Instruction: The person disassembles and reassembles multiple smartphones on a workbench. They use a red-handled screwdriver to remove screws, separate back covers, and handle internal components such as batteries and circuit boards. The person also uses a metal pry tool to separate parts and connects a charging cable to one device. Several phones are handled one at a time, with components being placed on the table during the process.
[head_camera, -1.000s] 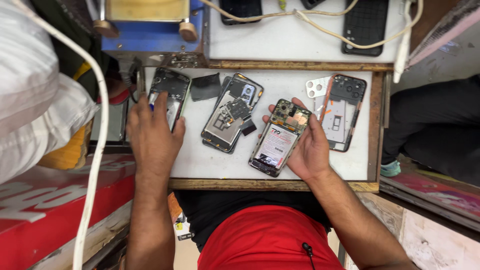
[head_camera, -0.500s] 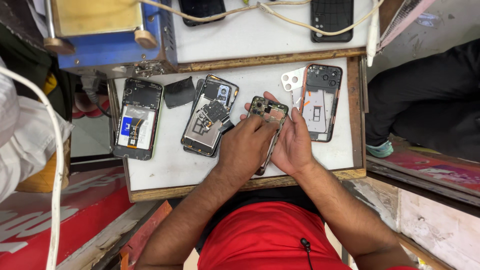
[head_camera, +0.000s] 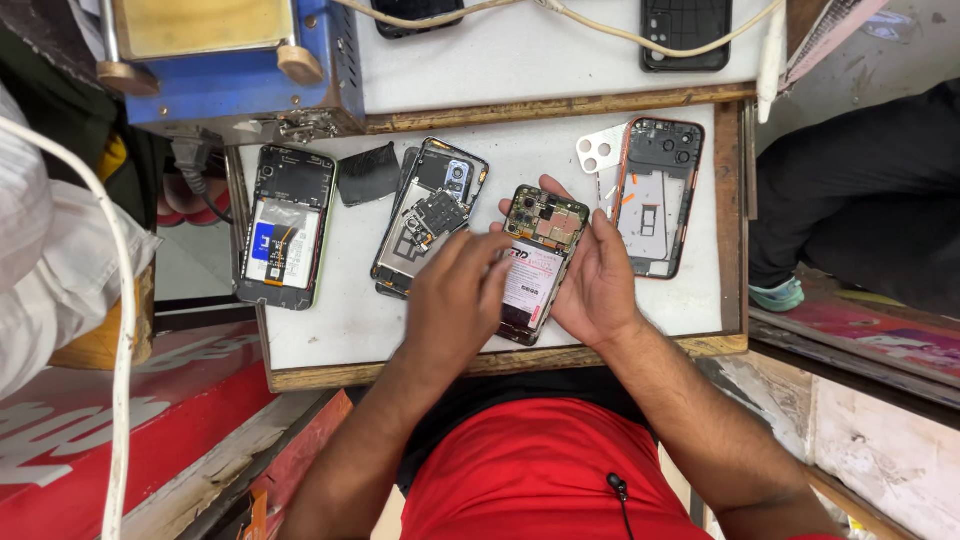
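The opened phone (head_camera: 537, 262), back cover off with its circuit board and pale battery bared, lies cradled in the right hand (head_camera: 597, 280). The right fingers are curled under and around its right edge; their tips show above the top end, and the thumb rests along the right side. The left hand (head_camera: 455, 300) lies over the phone's left edge, fingers held close together and bent down onto the battery, their tips touching the label area just left of the phone's middle. Whether they pinch anything there cannot be told.

Just left of the left fingertips lies a second stripped phone (head_camera: 428, 215) with loose parts on it, and beyond that a dark flat piece (head_camera: 367, 173). Farther left is a phone with a blue-and-white battery (head_camera: 284, 226). Just right of the right fingers lies an orange-rimmed phone frame (head_camera: 652, 196), with a white camera plate (head_camera: 601, 150) by its upper corner. All rest on a white tray with a wooden rim (head_camera: 500, 360)
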